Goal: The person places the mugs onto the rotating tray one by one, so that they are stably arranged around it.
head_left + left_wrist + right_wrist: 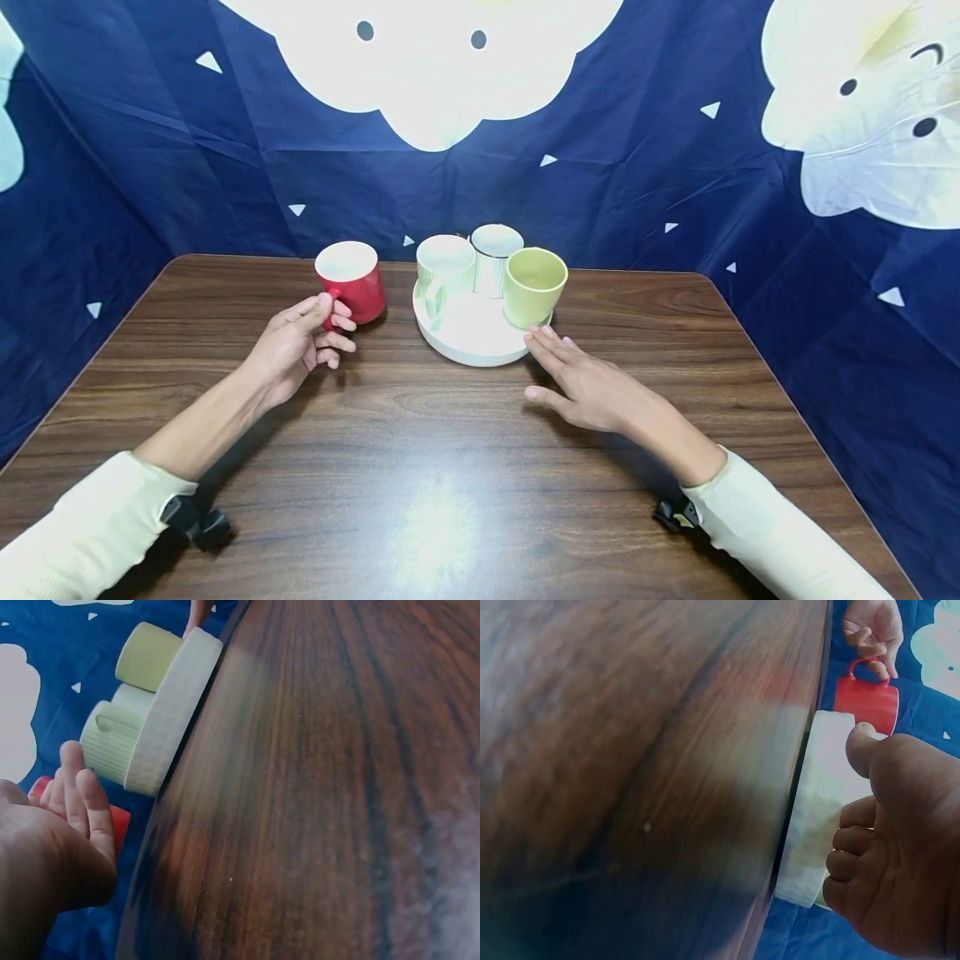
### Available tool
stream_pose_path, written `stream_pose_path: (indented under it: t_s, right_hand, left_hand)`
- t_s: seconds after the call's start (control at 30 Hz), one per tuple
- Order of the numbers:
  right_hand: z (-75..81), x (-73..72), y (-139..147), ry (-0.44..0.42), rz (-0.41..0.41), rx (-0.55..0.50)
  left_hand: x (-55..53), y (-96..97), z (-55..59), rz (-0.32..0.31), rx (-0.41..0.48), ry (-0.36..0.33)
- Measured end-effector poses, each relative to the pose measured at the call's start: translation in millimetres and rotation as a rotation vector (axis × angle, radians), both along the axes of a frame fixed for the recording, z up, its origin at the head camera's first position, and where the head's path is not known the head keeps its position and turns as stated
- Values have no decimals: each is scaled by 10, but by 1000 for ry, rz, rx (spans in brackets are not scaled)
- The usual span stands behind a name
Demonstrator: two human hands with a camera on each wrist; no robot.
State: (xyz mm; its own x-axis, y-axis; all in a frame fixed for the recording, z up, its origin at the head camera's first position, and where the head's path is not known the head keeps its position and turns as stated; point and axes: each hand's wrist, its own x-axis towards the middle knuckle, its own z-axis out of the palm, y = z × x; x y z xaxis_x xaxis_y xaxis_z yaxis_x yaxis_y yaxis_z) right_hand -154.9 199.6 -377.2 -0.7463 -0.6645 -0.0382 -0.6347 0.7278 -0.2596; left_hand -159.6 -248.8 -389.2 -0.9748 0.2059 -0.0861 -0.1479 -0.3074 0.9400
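In the head view a red mug (363, 293) with a white inside stands at the left of a round white tray (480, 357). My left hand (294, 346) pinches its handle between thumb and forefinger, with the other fingers loosely bent. The right wrist view also shows the red handle (864, 666) at those fingers. My right hand (596, 390) has its fingers extended, fingertips right at the tray's right front rim. On the tray stand a ribbed pale green mug (450, 262), a white mug with a dark rim (495, 254) and a yellow-green cup (534, 287).
The wooden table (375, 467) runs back to a dark blue curtain (420, 187) printed with white clouds and triangles. Black straps with small devices sit at the left cuff (197, 521) and the right cuff (678, 514).
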Motion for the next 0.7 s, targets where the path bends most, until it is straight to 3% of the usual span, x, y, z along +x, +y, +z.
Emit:
stream_pose_path:
  t_s: [0.7]
  right_hand:
    - [23, 44, -43, -1, 12, -9]
  left_hand:
    - [109, 85, 9, -36, -35, 45]
